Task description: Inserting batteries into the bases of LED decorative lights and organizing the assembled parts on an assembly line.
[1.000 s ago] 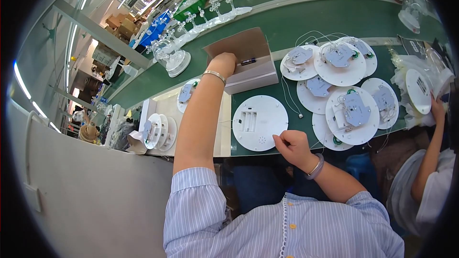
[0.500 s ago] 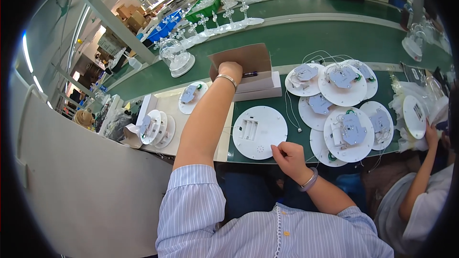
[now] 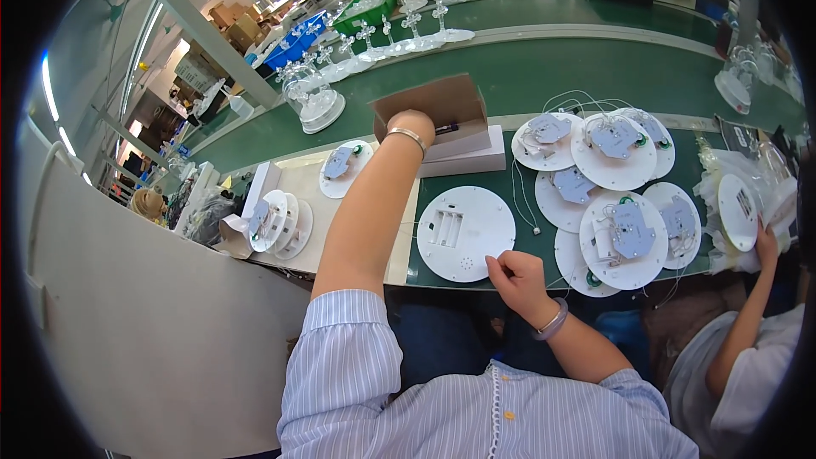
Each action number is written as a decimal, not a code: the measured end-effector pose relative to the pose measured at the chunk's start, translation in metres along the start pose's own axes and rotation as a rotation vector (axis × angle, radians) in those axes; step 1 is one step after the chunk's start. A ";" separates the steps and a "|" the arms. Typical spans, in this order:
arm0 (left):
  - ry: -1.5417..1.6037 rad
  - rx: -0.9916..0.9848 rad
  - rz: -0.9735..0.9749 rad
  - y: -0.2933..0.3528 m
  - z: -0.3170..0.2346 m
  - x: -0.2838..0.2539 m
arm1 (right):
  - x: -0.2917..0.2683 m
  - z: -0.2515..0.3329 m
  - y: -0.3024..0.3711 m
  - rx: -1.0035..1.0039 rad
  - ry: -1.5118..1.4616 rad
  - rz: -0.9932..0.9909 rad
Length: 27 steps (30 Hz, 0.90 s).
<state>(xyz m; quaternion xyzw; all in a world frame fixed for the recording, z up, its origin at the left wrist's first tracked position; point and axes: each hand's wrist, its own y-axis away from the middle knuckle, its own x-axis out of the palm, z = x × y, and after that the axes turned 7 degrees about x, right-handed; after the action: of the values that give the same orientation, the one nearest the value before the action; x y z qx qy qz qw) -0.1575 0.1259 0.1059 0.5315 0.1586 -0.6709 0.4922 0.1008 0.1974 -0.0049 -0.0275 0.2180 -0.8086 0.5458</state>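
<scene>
While outstretched, left hand [image 3: 412, 124] inside box [image 3: 459, 102]

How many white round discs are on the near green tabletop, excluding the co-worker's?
8 visible: one white round disc by the right hand; piled discs back left, back middle, back right, centre left, far right, front and front left; others may be hidden.

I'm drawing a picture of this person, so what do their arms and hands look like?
Both sleeves are light blue with thin white stripes, and the left one ends in a wide band. By the left hand is a slim, silvery bracelet. By the right hand is a thicker, round, greyish-purple bangle. No gloves show.
</scene>
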 end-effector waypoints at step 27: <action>0.241 0.269 -0.038 -0.003 0.019 -0.004 | 0.001 -0.001 -0.001 -0.031 0.057 0.022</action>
<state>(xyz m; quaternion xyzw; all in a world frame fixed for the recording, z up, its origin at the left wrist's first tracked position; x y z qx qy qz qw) -0.1706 0.1156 0.1152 0.6661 0.1353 -0.6266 0.3813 0.0992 0.1976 -0.0058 -0.0105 0.2460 -0.7995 0.5478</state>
